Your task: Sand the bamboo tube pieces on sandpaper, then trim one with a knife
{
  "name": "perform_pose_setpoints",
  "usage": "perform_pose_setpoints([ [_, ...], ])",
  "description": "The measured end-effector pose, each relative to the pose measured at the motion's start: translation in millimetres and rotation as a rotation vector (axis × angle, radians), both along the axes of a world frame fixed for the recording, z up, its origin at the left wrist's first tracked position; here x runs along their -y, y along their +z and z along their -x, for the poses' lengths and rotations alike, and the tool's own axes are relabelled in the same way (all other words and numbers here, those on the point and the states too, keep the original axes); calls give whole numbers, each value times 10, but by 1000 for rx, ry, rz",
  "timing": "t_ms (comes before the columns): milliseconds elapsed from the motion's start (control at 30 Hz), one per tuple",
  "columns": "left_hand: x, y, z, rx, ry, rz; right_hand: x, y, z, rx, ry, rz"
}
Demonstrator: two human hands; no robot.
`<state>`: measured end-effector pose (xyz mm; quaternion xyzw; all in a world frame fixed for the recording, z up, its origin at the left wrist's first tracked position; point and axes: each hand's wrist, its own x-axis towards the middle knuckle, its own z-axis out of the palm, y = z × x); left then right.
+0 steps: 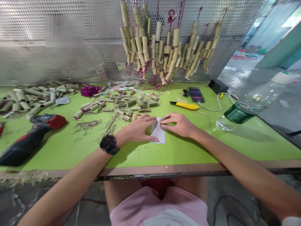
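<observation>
A small white piece of paper (pixel 161 135) lies on the green tabletop in front of me. My left hand (pixel 141 128), with a black watch (pixel 108 144) on its wrist, rests over the paper's left side. Its thumb touches the lower part of the paper and stands apart from the fingers, which reach toward the top edge. From the right comes my right hand (pixel 180 125), thumb and fingers pinched together at the paper's upper part. Something small and dark shows at those fingertips, too small to name. Dark specks are scattered below the paper.
Cut bamboo pieces (pixel 130 103) and shavings lie beyond my left hand, with a bamboo heap (pixel 22 99) farther left. A cordless drill (pixel 35 135) lies left. A yellow utility knife (pixel 185 105), phone (pixel 197 94) and plastic bottle (pixel 246 110) sit right. Strung bamboo (pixel 169 51) hangs behind.
</observation>
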<state>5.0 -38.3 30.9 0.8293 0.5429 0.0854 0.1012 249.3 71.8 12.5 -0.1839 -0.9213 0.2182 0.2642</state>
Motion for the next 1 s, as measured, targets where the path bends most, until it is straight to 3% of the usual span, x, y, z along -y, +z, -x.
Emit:
perform_pose_setpoints([
  [233,-31,-26,-1,56,39,26,67,18,48,16,149,-63],
  [367,-47,-48,-27,73,59,50,-49,21,41,54,9,-129],
  [433,-50,-54,-42,80,71,51,-54,5,30,34,0,-100],
  [567,-45,-61,-60,87,76,53,-5,-7,22,38,143,9],
  [767,-42,-78,-59,96,71,38,-75,62,-13,56,-90,-27],
  [933,-39,-70,-65,109,55,58,-6,22,2,53,121,52],
  [1000,-38,-71,-71,107,53,53,-46,3,-1,76,70,48],
])
